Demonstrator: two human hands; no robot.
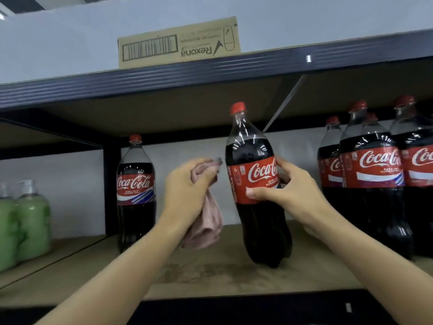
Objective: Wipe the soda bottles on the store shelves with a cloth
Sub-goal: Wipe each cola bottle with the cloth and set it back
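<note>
Both hands grasp: right (284, 184) a tilted red-labelled cola bottle (255, 184), left (187, 186) a bunched pink cloth (206, 224).

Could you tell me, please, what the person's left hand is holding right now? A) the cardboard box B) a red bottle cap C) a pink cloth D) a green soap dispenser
C: the left hand bunches a pink cloth in its grip, beside the bottle that the right hand holds.

Held bottle (255, 184) between lone bottle (136, 191) left, cluster (375, 179) right
</note>
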